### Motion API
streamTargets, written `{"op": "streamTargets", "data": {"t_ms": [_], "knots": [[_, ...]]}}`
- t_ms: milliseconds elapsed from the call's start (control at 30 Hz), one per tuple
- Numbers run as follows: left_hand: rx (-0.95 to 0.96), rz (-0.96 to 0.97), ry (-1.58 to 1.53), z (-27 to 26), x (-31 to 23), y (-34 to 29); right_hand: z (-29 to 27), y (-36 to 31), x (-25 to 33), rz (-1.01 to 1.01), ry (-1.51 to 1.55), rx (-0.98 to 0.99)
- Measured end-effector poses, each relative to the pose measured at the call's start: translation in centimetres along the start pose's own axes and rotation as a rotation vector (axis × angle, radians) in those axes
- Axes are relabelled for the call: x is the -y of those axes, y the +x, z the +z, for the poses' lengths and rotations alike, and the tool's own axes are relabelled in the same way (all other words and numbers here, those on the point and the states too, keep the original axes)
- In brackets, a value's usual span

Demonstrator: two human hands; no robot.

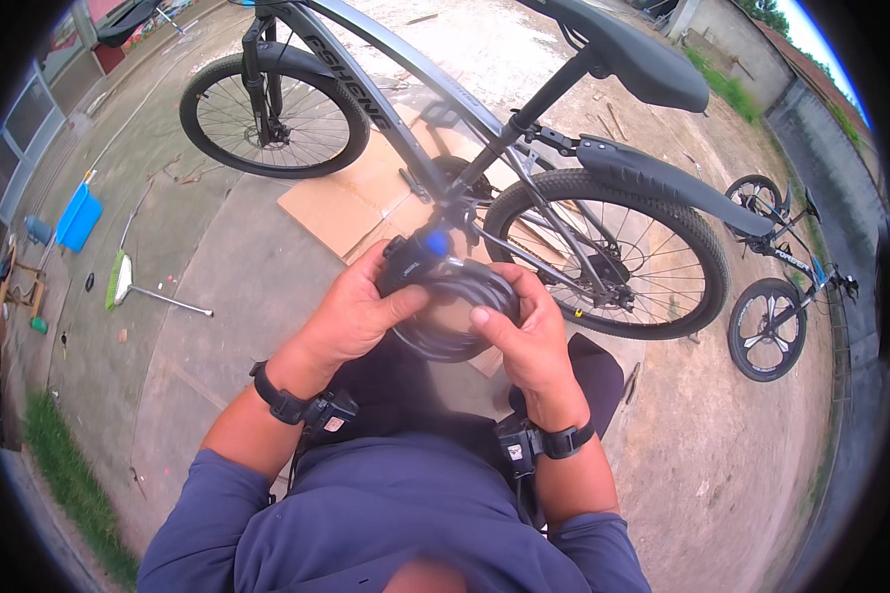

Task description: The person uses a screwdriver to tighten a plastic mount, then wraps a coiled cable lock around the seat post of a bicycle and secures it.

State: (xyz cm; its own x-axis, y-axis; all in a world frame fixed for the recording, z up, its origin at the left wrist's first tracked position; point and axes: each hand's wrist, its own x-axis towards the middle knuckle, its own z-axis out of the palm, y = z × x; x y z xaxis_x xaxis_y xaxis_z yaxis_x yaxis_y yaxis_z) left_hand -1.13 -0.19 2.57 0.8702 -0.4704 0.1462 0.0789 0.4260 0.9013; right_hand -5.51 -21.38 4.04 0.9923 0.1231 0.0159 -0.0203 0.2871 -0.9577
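The left hand (351, 314) and right hand (530, 334) grip the dark cable coil (437, 349) — seemingly handling its loops, the next move likely needing them kept gathered.

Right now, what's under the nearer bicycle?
Flat brown cardboard on the ground. The rear wheel and coiled black cable cover parts of it; what lies behind them can't be seen.

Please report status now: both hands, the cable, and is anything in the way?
Left hand, right hand: both holding coiled black cable. Blue part near its top. Grey bicycle just beyond, not blocking hands.
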Motion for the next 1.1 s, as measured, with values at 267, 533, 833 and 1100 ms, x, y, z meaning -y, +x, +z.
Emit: {"op": "streamTargets", "data": {"t_ms": [267,533,833,1100], "knots": [[-0.049,0.107,0.013,1.0,0.3,-0.8,0.2,-1.2,-0.5,-0.087,0.119,-0.052],[-0.187,0.150,0.182,0.4,0.1,-1.4,1.0,-1.2,-0.2,-0.034,0.202,-0.139],[-0.285,0.188,0.214,-0.4,0.1,-1.3,-0.9,-0.8,0.2,-0.135,0.108,-0.230],[-0.380,0.226,0.237,-2.3,-0.8,-1.3,-3.4,-0.6,0.5,-0.257,0.037,-0.361]]}}
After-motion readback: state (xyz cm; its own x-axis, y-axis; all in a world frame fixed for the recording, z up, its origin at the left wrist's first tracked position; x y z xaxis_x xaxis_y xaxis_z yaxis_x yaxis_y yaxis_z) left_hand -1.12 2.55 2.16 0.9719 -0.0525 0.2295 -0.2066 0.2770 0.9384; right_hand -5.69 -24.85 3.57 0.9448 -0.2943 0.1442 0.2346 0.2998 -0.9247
